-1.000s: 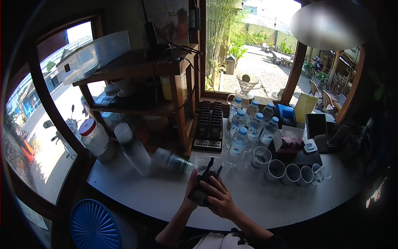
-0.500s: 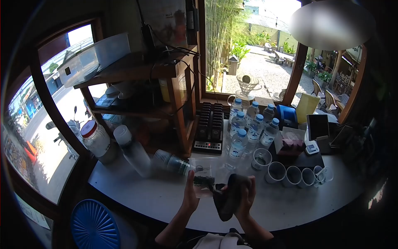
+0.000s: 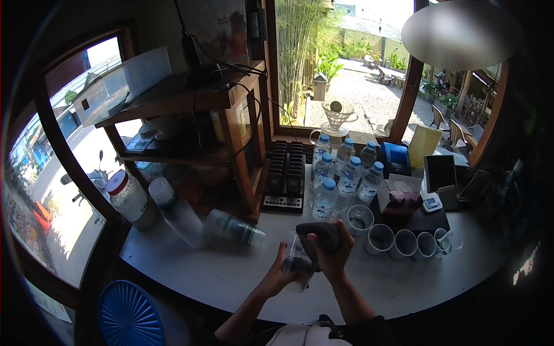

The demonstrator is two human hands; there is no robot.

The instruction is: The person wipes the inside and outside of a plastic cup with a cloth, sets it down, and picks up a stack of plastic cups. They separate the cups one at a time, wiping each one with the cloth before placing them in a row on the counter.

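My left hand (image 3: 276, 280) is wrapped round a clear plastic cup (image 3: 294, 251), which is tilted over the near part of the counter. A bunched dark cloth (image 3: 324, 236) is gripped by my right hand (image 3: 337, 257), pressed up against the cup's right side; part of the cup is hidden behind it. Beyond my left hand, a stack of clear printed cups (image 3: 235, 227) lies on its side on the counter (image 3: 190, 271). To the right of my hands stand several open cups (image 3: 380, 239) in a row.
Several blue-capped water bottles (image 3: 326, 199) stand beyond my hands, beside a black pager rack (image 3: 284, 184). On the left are a red-lidded jar (image 3: 129, 199), another cup stack (image 3: 179, 214) and a wooden shelf (image 3: 236, 155). A tissue box (image 3: 399, 199) and small screen (image 3: 440, 173) stand at the right.
The cup has turned and tilted, and the cloth has come up against it. My right hand has risen, and both hands have drawn closer together.
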